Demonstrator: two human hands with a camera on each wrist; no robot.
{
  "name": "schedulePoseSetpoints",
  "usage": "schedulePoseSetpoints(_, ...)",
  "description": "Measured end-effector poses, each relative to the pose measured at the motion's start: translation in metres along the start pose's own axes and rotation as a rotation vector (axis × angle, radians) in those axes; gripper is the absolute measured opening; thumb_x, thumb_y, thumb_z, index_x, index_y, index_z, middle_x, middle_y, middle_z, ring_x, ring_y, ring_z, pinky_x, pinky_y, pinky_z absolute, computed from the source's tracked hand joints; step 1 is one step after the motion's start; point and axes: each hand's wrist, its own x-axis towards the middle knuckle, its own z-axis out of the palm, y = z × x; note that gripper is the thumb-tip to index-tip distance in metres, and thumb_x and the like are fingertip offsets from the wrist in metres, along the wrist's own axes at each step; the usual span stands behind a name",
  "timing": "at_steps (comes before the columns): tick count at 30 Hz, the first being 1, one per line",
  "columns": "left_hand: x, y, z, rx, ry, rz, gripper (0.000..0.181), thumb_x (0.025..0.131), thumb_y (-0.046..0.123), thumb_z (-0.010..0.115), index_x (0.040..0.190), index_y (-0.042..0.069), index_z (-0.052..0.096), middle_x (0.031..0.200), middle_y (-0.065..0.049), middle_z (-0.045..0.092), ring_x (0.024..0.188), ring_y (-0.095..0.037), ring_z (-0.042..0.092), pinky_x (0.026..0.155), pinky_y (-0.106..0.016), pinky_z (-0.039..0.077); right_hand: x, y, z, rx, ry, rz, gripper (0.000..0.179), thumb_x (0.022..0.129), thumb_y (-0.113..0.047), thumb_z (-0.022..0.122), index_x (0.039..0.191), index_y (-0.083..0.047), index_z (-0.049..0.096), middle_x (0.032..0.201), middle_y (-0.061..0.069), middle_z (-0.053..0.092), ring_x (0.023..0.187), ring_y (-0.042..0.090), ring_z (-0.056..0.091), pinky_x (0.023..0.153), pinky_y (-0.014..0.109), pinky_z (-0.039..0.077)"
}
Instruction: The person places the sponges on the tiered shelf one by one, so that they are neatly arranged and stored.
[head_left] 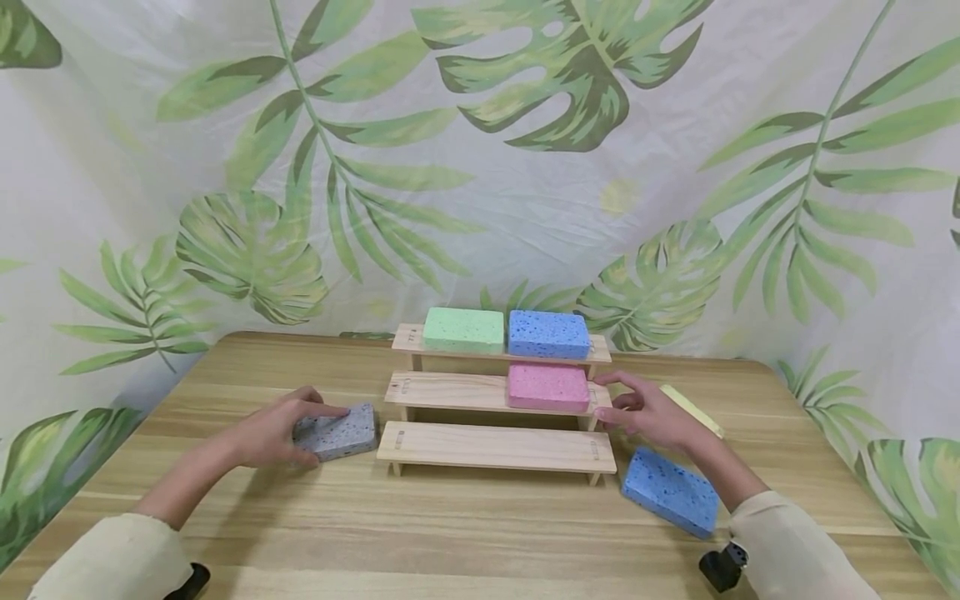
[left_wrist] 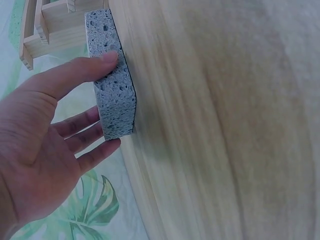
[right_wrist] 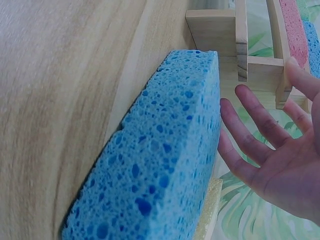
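Observation:
My left hand (head_left: 281, 429) holds a grey sponge (head_left: 348, 432) low over the table, left of a three-step wooden rack (head_left: 495, 446). In the left wrist view, the thumb presses one long side of that sponge and the fingers lie against the other. At the middle step's right end is my right hand (head_left: 645, 408), its thumb and index fingertips close to the step's edge beside a pink sponge (head_left: 548, 388). Its other fingers are spread loosely in the right wrist view, and its grasp is empty.
On the top step sit a green sponge (head_left: 463, 332) and a blue sponge (head_left: 549, 334). Another blue sponge (head_left: 670, 492) lies on the table below my right forearm. A yellow sponge (head_left: 692, 410) lies behind that forearm. A leaf-print cloth (head_left: 525, 208) hangs behind the table.

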Motion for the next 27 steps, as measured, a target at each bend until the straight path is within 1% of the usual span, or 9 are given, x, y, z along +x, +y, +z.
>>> schedulePoseSetpoints(5, 0.000, -0.002, -0.005, -0.032, 0.022, 0.020, 0.067, 0.075, 0.019, 0.093, 0.134, -0.001, 0.068, 0.114, -0.014, 0.059, 0.097, -0.021, 0.055, 0.077, -0.034, 0.048, 0.000, 0.000, 0.000, -0.004, -0.003, 0.000, 0.056, 0.101, -0.018, 0.068, 0.148, 0.000, 0.044, 0.108, 0.022, 0.073, 0.100, 0.035, 0.072, 0.078, 0.048, 0.055)
schedulePoseSetpoints(12, -0.001, 0.000, -0.014, -0.050, 0.098, 0.047, 0.065, 0.075, 0.019, 0.092, 0.131, -0.002, 0.068, 0.118, -0.021, 0.062, 0.099, -0.026, 0.059, 0.077, -0.037, 0.051, 0.000, -0.001, 0.001, -0.015, 0.006, 0.009, 0.056, 0.101, -0.019, 0.068, 0.149, -0.001, 0.044, 0.109, 0.022, 0.073, 0.100, 0.033, 0.071, 0.079, 0.048, 0.055)
schedulePoseSetpoints(15, -0.003, 0.002, -0.018, -0.062, 0.131, 0.045, 0.062, 0.075, 0.018, 0.092, 0.130, -0.001, 0.069, 0.119, -0.020, 0.063, 0.099, -0.026, 0.060, 0.077, -0.036, 0.051, 0.000, -0.001, 0.001, -0.017, 0.007, 0.009, 0.057, 0.101, -0.020, 0.068, 0.149, -0.001, 0.044, 0.109, 0.021, 0.073, 0.099, 0.033, 0.071, 0.079, 0.048, 0.056)
schedulePoseSetpoints(19, -0.006, 0.004, -0.022, -0.044, 0.177, 0.043, 0.059, 0.075, 0.018, 0.091, 0.127, 0.001, 0.071, 0.119, -0.021, 0.064, 0.100, -0.027, 0.062, 0.076, -0.035, 0.051, 0.000, 0.000, 0.000, -0.016, 0.006, 0.008, 0.057, 0.101, -0.020, 0.068, 0.149, -0.001, 0.044, 0.109, 0.021, 0.073, 0.100, 0.033, 0.072, 0.079, 0.049, 0.056)
schedulePoseSetpoints(22, -0.008, 0.005, -0.026, -0.036, 0.194, 0.040, 0.057, 0.077, 0.020, 0.091, 0.127, 0.001, 0.071, 0.121, -0.022, 0.065, 0.100, -0.029, 0.063, 0.075, -0.035, 0.052, 0.000, 0.000, 0.000, -0.012, 0.004, 0.008, 0.057, 0.101, -0.020, 0.068, 0.149, -0.001, 0.044, 0.109, 0.021, 0.073, 0.100, 0.033, 0.072, 0.079, 0.049, 0.055)
schedulePoseSetpoints(27, -0.010, 0.007, -0.030, -0.048, 0.220, 0.025, 0.055, 0.078, 0.022, 0.091, 0.125, 0.003, 0.071, 0.124, -0.021, 0.066, 0.103, -0.029, 0.063, 0.078, -0.038, 0.052, 0.000, 0.000, 0.000, -0.010, 0.003, 0.010, 0.058, 0.101, -0.020, 0.068, 0.149, -0.001, 0.044, 0.109, 0.020, 0.073, 0.100, 0.033, 0.072, 0.078, 0.048, 0.055)
